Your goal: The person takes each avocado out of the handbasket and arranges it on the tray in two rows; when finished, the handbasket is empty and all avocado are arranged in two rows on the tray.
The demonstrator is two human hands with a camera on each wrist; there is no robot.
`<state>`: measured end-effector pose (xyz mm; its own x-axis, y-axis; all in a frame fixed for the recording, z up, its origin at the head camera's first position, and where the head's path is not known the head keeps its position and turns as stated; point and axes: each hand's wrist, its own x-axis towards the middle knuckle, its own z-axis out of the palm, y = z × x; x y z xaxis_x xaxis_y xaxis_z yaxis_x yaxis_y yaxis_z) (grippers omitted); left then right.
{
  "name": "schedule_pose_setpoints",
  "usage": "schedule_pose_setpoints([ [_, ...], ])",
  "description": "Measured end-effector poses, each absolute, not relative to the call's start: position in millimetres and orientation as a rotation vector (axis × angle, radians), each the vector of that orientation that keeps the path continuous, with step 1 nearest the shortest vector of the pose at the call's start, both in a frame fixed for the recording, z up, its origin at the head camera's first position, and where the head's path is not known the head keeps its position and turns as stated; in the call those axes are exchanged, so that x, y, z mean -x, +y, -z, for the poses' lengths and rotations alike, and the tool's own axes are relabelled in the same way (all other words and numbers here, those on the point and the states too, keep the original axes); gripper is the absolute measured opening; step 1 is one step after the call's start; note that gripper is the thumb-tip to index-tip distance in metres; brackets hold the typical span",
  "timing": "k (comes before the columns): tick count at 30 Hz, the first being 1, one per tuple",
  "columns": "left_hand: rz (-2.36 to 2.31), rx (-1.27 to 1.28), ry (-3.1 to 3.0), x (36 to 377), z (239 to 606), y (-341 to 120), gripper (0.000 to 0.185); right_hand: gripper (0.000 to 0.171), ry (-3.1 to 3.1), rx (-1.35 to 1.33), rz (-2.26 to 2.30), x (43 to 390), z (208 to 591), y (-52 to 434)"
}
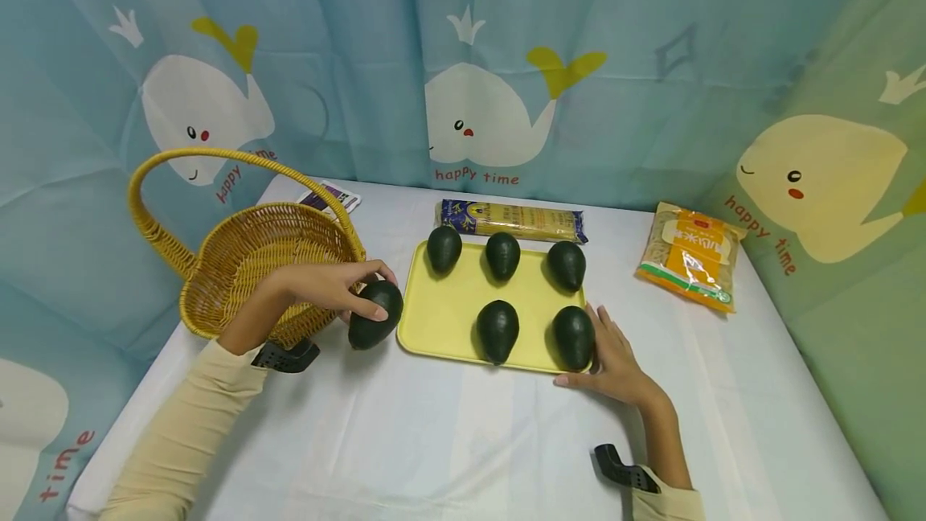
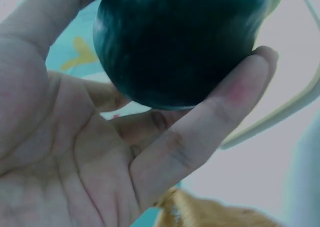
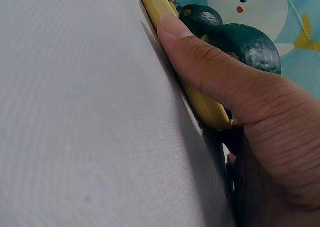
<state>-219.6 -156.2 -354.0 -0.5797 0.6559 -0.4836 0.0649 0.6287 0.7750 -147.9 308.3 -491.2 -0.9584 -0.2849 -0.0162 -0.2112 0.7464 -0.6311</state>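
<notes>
My left hand (image 1: 340, 288) grips a dark green avocado (image 1: 376, 316) just above the tablecloth, between the wicker basket (image 1: 246, 256) and the left edge of the yellow tray (image 1: 441, 316). In the left wrist view the avocado (image 2: 175, 42) sits between thumb and fingers. Several more avocados lie on the tray, among them one at the near right (image 1: 574, 336). My right hand (image 1: 615, 352) rests against the tray's near right corner with its fingers straight. In the right wrist view its thumb (image 3: 200, 62) lies along the tray rim (image 3: 200, 104), beside an avocado (image 3: 247, 42).
A long packet of noodles (image 1: 514, 219) lies behind the tray. An orange and white food bag (image 1: 690, 256) sits at the right, and a small card (image 1: 329, 198) lies behind the basket. A whale-print curtain encloses the table on three sides.
</notes>
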Motion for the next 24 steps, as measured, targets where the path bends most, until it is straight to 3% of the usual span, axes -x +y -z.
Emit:
schedule_pose_setpoints([
  [24,-1.165,-0.313,2.073,230.4,423.7,-97.4,0.059,0.127,2.814,0.349,1.004,145.0,487.7,305.8],
])
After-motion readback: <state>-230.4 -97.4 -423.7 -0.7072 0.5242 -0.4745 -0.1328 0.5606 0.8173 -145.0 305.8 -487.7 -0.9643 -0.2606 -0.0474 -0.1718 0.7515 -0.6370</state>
